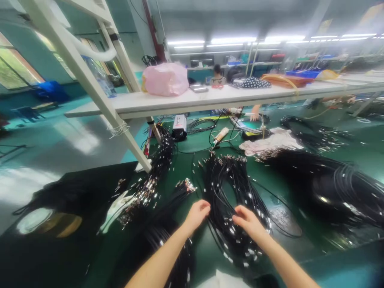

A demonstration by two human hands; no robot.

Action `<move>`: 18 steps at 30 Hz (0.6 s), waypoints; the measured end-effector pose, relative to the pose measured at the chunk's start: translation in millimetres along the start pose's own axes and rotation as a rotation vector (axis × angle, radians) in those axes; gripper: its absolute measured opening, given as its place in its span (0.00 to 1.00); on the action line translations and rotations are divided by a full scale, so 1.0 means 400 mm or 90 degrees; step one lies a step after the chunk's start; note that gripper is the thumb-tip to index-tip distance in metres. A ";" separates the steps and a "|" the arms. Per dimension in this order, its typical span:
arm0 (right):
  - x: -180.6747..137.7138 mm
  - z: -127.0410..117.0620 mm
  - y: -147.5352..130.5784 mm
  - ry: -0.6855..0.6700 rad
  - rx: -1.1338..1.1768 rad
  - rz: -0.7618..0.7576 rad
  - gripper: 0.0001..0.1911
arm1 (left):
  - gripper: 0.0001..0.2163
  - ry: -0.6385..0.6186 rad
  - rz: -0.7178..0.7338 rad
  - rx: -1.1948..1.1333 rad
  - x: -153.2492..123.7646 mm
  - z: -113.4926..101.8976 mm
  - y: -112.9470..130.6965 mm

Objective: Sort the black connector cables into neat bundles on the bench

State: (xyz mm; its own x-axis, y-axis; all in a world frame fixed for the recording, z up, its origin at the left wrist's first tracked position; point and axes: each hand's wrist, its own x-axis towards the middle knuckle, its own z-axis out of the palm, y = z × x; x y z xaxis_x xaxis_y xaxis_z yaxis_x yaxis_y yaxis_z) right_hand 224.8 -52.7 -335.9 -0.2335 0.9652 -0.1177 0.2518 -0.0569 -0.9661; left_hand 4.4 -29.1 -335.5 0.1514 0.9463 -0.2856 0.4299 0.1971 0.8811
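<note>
A looped bundle of thin black cables (231, 188) with metal ends lies on the green table (198, 156) in front of me. My left hand (196, 216) rests on the bundle's left side, fingers curled on the cables. My right hand (249, 222) presses on the bundle's right side, fingers bent into the strands. Whether either hand truly grips a cable is unclear. More black cable bundles lie to the left (156, 176) and far right (339, 188).
A white shelf (210, 100) on a slanted white frame (99, 92) spans the table, carrying a pink bag (165, 79). Beneath it lie a small grey device (179, 126), a white cloth (273, 142) and another person's hand (255, 114). The table's left edge borders open floor.
</note>
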 end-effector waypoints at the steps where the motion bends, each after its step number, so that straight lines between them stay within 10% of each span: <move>1: -0.001 -0.015 -0.009 -0.024 0.053 0.036 0.12 | 0.11 0.042 0.032 0.023 0.006 0.007 0.012; 4: -0.007 -0.074 -0.055 -0.104 0.073 0.053 0.15 | 0.13 0.127 0.202 0.175 0.018 0.037 0.039; 7: -0.026 -0.153 -0.114 -0.158 -0.052 -0.046 0.13 | 0.22 0.008 0.289 0.347 0.026 0.088 0.025; 10: -0.067 -0.222 -0.143 -0.155 -0.147 -0.065 0.12 | 0.21 -0.088 0.197 0.281 0.041 0.139 -0.016; 18: -0.203 -0.176 -0.046 -0.087 -0.245 -0.118 0.13 | 0.18 0.048 -0.048 -0.105 0.171 0.175 0.033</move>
State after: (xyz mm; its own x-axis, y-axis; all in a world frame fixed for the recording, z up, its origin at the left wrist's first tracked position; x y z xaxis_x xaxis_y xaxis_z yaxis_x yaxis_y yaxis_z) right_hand 305.1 -112.0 -292.5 -0.4223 0.9064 -0.0051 0.5189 0.2371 -0.8213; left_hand 82.8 20.4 -370.0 0.0548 0.9426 -0.3293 0.2846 0.3013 0.9101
